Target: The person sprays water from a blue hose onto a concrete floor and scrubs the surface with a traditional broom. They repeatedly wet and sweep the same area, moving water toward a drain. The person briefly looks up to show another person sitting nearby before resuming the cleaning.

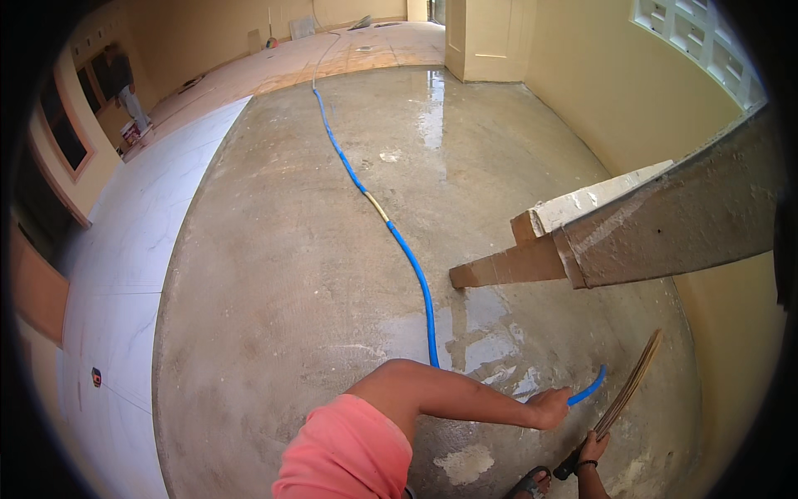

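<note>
My left hand (549,408) is closed around a blue hose (589,389) near its end, which curves up to the right out of my fist. My right hand (593,447) grips a stick broom (629,384), a bundle of thin tan sticks with a dark bound end by the wrist. The bristles point up and to the right, toward the yellow wall. Whether water runs from the hose cannot be made out. A sandalled foot (534,482) shows close below both hands.
Wet grey concrete (274,249) spreads around me, with the hose (423,287) running far back. A brown beam-like structure (665,224) juts in from the right. White tiles (125,241) line the left, bearing a small red-black object (96,377). Another person (129,91) stands far left beside a bucket (130,133).
</note>
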`<action>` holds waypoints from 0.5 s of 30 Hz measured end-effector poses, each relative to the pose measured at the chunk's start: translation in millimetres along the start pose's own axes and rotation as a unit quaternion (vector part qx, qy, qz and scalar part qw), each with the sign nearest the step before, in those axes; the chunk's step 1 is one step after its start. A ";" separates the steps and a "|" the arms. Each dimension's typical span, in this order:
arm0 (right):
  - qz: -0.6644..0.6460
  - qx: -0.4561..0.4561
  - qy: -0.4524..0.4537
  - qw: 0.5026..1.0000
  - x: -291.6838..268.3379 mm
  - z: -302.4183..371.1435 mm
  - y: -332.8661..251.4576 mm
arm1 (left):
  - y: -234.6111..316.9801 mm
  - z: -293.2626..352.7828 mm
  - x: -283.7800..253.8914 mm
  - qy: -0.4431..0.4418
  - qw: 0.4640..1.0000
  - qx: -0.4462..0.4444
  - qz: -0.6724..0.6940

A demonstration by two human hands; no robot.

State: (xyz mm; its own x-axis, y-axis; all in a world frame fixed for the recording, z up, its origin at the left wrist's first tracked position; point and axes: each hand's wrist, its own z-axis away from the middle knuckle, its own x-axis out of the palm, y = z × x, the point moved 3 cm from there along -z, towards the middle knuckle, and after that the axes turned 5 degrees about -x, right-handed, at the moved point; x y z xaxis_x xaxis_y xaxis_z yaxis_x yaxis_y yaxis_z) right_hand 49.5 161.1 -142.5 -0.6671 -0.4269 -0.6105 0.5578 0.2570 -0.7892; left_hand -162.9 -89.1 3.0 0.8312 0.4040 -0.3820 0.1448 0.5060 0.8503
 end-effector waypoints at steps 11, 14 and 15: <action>0.191 -0.097 -0.230 0.949 27.7 45.8 -95.2 | 30.4 2.1 -48.6 0.114 0.990 0.066 0.050; 0.258 0.003 -0.198 0.946 -12.3 23.4 -60.9 | 34.3 5.7 -41.5 0.073 0.993 0.085 0.032; 0.260 0.063 -0.143 0.953 -34.4 18.2 -38.3 | 33.9 10.2 -39.8 0.054 0.994 0.086 0.027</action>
State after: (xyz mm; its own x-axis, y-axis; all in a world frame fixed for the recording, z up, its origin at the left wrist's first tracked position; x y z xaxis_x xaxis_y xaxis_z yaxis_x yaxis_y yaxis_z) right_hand 60.1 150.2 -90.1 -0.1321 -0.4946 -0.8590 0.8434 0.3993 -0.3596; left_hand -185.7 -95.8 50.8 0.7786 0.5117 -0.3633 0.1986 0.3482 0.9161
